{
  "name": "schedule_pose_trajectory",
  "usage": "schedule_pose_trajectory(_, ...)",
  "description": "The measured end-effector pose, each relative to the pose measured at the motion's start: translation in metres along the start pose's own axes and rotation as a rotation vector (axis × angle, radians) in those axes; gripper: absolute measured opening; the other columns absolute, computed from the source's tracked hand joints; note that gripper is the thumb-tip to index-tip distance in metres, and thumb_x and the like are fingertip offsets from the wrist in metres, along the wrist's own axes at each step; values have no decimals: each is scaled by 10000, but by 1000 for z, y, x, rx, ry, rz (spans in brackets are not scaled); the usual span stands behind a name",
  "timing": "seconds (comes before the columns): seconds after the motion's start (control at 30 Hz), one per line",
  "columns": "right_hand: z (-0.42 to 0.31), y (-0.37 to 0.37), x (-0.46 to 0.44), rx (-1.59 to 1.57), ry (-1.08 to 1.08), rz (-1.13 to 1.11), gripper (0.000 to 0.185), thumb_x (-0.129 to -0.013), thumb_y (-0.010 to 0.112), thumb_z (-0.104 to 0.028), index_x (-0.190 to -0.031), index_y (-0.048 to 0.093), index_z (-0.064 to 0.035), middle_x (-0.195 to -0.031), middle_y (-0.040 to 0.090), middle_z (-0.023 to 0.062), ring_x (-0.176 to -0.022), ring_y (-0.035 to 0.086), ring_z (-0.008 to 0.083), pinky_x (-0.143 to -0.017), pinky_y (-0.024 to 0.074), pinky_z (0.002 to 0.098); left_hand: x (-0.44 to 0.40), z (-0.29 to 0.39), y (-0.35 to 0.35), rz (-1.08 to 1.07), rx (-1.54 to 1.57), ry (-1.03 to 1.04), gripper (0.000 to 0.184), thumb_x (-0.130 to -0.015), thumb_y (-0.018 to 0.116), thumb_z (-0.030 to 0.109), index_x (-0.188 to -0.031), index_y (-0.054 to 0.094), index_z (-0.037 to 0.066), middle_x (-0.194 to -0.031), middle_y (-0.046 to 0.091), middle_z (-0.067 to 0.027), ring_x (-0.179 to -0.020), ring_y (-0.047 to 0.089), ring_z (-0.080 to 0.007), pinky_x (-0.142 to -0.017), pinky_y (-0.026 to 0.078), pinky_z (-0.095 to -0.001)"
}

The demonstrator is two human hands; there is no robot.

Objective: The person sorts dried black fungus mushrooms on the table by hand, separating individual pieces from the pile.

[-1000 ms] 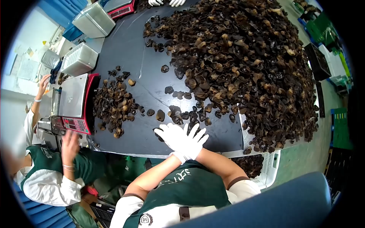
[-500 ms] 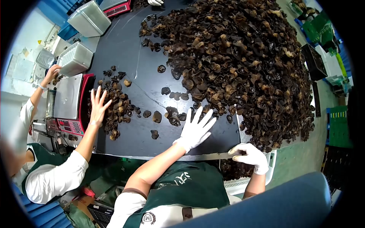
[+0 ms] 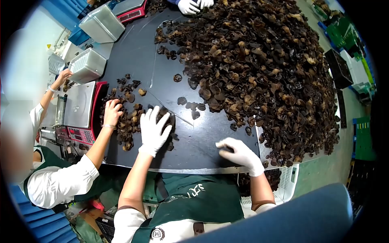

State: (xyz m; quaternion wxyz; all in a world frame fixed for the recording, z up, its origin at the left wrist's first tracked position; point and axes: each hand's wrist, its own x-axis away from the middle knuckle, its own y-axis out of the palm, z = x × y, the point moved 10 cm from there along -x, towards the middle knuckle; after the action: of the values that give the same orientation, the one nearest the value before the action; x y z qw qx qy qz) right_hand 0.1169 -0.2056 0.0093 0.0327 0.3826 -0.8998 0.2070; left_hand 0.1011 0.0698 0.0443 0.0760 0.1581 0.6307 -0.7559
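left hand (image 3: 154, 133), fingers apart, is beside the small mushroom pile (image 3: 133, 118); right hand (image 3: 241, 155), thumb and fingers apart, is over the counter (image 3: 194, 148).

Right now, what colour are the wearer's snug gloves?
White, on left hand and right hand, best in the head view.

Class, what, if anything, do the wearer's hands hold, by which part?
Nothing visible: the left hand is spread beside wood ear mushrooms; the right hand looks empty.

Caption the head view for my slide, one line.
White-gloved left hand beside the smaller fungus heap, right hand over the tabletop.
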Motion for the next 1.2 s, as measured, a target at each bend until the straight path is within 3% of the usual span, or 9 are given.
schedule_pose_trajectory(0.1,-7,5,-49,-113,-118,229,436,-862,655,-69,-1291,584,-44,-1174,608,67,-952,557,136,-856,478,258,18,1,-40,109,16,-73,452,-843,697,318,-1260,653,148,-1448,480,-185,-1306,437,-411,-1104,284,-584)
schedule_pose_trajectory(0.17,-11,15,-83,285,-237,368,638,-872,622,-59,-1472,407,-76,-1471,439,177,-1134,575,289,-911,516,347,10,44,-50,-71,150,44,311,-763,672,232,-1045,659,102,-1111,590,-114,-1012,553,-323,-881,407,-466)
schedule_pose_trajectory(0.27,-21,35,-134,629,-20,301,690,-901,575,-122,-1521,291,-19,-1485,384,253,-1159,561,419,-918,538,451,45,102,-23,-137,303,295,318,-768,665,229,-1054,634,93,-1114,558,-124,-1019,531,-319,-857,405,-467)
schedule_pose_trajectory(0.5,-28,71,-208,575,-234,304,549,-926,604,-170,-1418,436,7,-1267,523,223,-1057,595,392,-885,522,430,93,128,59,-287,425,335,539,-870,670,250,-1385,556,143,-1485,461,-160,-1362,431,-376,-1126,318,-562)
schedule_pose_trajectory(0.57,-46,95,-215,432,-328,184,582,-841,583,16,-1409,480,-57,-1295,540,216,-1069,597,381,-924,507,395,87,128,73,-302,464,309,556,-871,669,246,-1399,540,132,-1490,449,-162,-1371,414,-386,-1138,309,-556)
schedule_pose_trajectory(0.77,-131,90,-172,-27,-487,8,639,-815,505,15,-1443,491,-101,-1436,525,153,-1145,622,317,-976,518,388,46,96,80,-95,247,293,321,-906,570,274,-1162,650,97,-1293,590,-148,-1324,466,-361,-1185,212,-628)
schedule_pose_trajectory(0.9,-102,48,-154,-89,-260,134,518,-855,509,82,-1354,558,-48,-1250,634,78,-954,615,132,-852,505,267,6,39,82,-101,-36,174,383,-939,547,348,-1258,623,151,-1380,546,-94,-1400,389,-343,-1161,161,-705)
schedule_pose_trajectory(1.03,-78,25,-127,35,-190,181,391,-896,539,51,-1273,615,-19,-1151,662,62,-914,594,111,-822,486,251,-21,-22,67,-120,-188,43,403,-919,586,364,-1282,619,193,-1328,576,-57,-1347,431,-312,-1115,250,-702)
schedule_pose_trajectory(1.2,-23,14,-85,-26,-95,204,338,-910,566,18,-1237,642,-23,-1068,696,62,-862,588,107,-806,486,248,-14,-109,57,-205,-356,-154,354,-951,517,283,-1264,631,164,-1373,558,-83,-1384,398,-339,-1160,152,-686)
